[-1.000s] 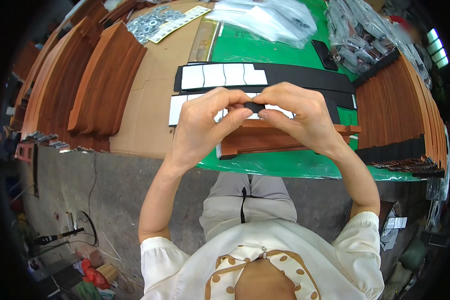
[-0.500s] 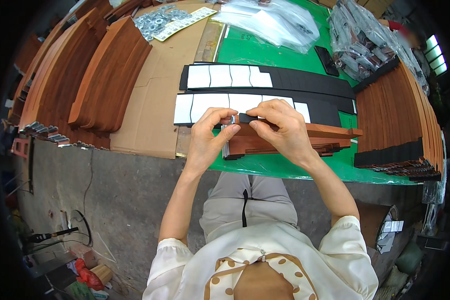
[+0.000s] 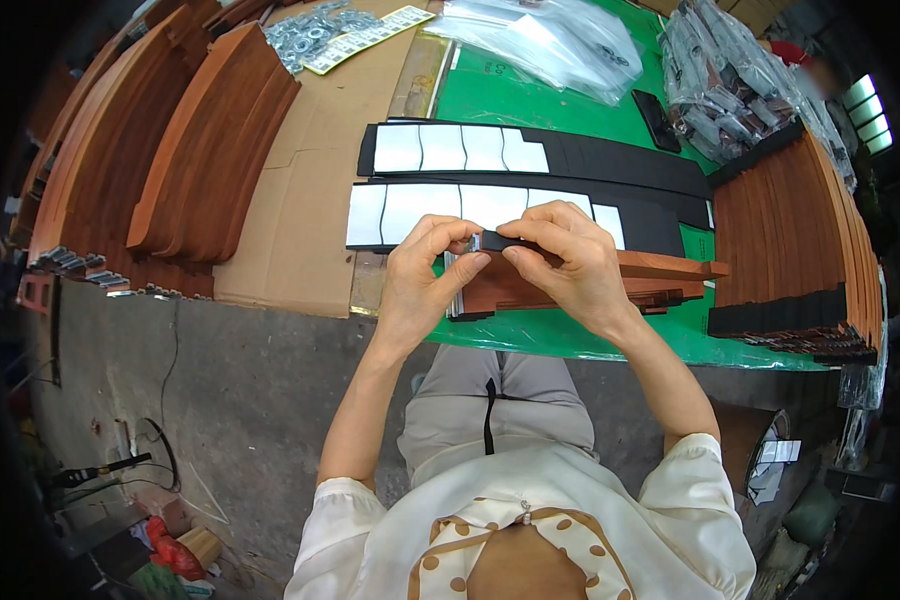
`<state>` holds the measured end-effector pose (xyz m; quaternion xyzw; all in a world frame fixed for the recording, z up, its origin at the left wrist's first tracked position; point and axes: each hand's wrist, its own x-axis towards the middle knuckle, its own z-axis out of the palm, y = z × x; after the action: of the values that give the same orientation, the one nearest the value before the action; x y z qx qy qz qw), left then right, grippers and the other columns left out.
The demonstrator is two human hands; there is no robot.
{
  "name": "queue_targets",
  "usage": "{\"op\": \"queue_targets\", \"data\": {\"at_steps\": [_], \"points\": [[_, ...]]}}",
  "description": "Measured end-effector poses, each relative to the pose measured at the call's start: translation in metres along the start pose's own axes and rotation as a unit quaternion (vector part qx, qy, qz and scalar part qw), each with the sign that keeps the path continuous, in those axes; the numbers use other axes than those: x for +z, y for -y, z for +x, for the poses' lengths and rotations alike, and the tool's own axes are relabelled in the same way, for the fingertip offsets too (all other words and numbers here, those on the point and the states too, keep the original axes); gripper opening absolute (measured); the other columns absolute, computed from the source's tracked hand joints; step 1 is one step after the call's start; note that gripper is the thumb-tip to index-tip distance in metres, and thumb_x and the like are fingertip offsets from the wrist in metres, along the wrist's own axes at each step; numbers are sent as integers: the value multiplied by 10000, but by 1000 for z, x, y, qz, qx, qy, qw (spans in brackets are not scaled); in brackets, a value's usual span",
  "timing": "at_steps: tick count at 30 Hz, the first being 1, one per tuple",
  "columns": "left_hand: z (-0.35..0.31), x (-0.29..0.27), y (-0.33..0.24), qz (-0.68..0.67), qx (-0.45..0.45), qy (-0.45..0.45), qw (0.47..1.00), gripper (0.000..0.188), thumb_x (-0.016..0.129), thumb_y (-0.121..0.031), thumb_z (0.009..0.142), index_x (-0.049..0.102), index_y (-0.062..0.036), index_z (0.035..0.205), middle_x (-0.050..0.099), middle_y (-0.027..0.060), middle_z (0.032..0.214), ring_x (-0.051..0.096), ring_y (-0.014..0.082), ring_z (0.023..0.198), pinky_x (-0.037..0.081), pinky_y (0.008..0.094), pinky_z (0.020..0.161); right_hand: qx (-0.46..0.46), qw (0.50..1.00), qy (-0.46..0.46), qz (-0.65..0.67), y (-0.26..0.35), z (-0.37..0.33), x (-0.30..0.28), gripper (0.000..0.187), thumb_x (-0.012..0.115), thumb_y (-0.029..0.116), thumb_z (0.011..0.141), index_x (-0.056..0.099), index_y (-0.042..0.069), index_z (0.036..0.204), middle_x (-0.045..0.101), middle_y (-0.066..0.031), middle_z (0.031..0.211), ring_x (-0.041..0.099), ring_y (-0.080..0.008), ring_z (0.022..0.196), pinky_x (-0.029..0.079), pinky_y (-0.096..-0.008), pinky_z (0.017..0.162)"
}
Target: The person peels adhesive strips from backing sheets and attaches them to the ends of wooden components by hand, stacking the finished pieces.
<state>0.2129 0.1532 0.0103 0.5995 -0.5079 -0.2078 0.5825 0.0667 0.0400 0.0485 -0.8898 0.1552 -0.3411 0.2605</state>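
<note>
- We see our left hand (image 3: pixel 422 275) and our right hand (image 3: pixel 565 262) meeting above the near edge of the green table (image 3: pixel 570 335).
- Between them we pinch a small black pad (image 3: pixel 500 241); the right thumb and forefinger grasp its right part, and the left fingertips close on its left end, where a pale bit of backing shows.
- The pad sits just above the left end of a reddish wooden piece (image 3: pixel 660 268), which lies across the table under our hands; whether pad and wood touch we cannot tell.
- Just behind our hands lie two long black strips (image 3: pixel 630 160), each carrying a row of white-backed pads on its left half.
- To our left, curved wooden slats (image 3: pixel 210 140) lean in stacks on a sheet of cardboard (image 3: pixel 310 200).
- To our right stands another stack of brown slats (image 3: pixel 800 220) with black ends.
- At the far side we make out clear plastic bags (image 3: pixel 540 35), a pile of metal washers (image 3: pixel 315 30) and a dark phone (image 3: pixel 655 120).
</note>
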Motion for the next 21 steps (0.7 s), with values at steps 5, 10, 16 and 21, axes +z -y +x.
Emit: {"op": "queue_targets", "data": {"at_steps": [5,10,16,21], "points": [[0,1,0,-1,2,-1,1000,217,692,-103,807,626,-10,992,583,37,950,527,121,809,451,252,743,-5,1000,3,-7,0,1,-1,213,730,61,677,693,74,886,614,-45,811,580,-197,724,482,-308,607],[0,1,0,4,2,-1,1000,215,691,-99,806,625,-9,991,582,36,949,522,120,805,449,251,736,-23,1000,2,-16,-1,1,0,198,723,67,687,693,74,883,611,-36,809,577,-189,709,479,-304,596],[-1,1,-1,10,2,-2,1000,221,694,-96,799,629,-16,995,579,33,943,515,121,792,446,250,727,-20,1000,16,-9,-1,2,-2,191,717,70,697,697,85,887,602,-28,801,573,-182,710,479,-302,596],[0,1,-1,14,18,-1,1000,238,696,-84,794,626,-24,1013,571,26,927,516,121,785,445,249,720,-21,999,29,-13,-1,2,-4,195,711,71,711,696,87,904,592,-23,801,571,-178,721,481,-298,606]]}}
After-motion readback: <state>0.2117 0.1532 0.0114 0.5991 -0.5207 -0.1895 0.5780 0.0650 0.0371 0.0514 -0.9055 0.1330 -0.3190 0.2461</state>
